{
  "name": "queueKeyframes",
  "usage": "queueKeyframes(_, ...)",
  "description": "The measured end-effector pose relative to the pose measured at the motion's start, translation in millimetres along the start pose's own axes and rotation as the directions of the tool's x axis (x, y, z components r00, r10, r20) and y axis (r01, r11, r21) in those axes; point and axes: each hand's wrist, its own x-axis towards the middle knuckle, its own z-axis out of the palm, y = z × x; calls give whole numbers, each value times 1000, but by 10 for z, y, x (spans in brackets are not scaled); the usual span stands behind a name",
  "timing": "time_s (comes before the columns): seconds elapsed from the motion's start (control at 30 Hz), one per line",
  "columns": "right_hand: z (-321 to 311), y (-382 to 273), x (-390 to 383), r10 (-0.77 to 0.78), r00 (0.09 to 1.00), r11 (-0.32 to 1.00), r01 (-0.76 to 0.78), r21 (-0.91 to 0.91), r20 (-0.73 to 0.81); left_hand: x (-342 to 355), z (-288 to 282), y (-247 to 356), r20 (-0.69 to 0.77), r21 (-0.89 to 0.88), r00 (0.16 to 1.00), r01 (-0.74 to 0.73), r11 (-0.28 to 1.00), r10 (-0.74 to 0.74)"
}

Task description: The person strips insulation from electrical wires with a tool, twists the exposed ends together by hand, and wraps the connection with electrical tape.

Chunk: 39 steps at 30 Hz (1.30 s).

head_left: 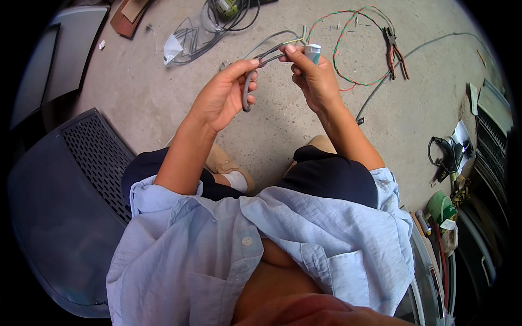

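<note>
A grey cable (247, 92) runs from my left hand (225, 89) across to my right hand, bent in a loop below the left fingers. The left thumb and fingers close on it. My right hand (318, 76) pinches the cable between thumb and forefinger. A small teal-and-white object (312, 50) also sits in that hand; its kind is not clear. By the right fingertips shows a yellow-green wire (293, 41). Beyond the right hand lies a loop of red and green wire (336, 41) on the floor, with red-handled pliers (390, 49) on its right side.
At far left stands a dark perforated chair (98, 141). A coiled grey cable (204, 46) and a green tool (225, 6) lie farther off. To the right are black parts (451, 155), a green container (440, 205) and metal frames. Grey concrete floor (261, 136) lies under my feet.
</note>
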Motion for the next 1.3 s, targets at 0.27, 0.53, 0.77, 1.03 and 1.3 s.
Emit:
queueKeyframes(0.27, -27, 46, 27, -36, 999, 999, 36, 0, -10, -44, 100, -21, -117, 501, 974, -109, 859, 192)
queueKeyframes(0.53, 0, -42, -30, 54, 997, 990, -60, 129, 49, -22, 97, -126, -20, 613, 933, -272, 742, 359)
queueKeyframes(0.77, 1, -48, -26, 51, 999, 986, -53, 156, 18, -54, 155, -124, -32, 580, 948, -241, 778, 318)
queueKeyframes(1.03, 7, -51, -23, 52, 999, 977, -50, 208, 0, -57, 175, -91, -69, 427, 988, -98, 899, 140)
queueKeyframes(1.3, -13, -66, -12, 34, 999, 984, -28, 174, -33, -24, 152, -64, -48, 134, 999, 9, 991, -3)
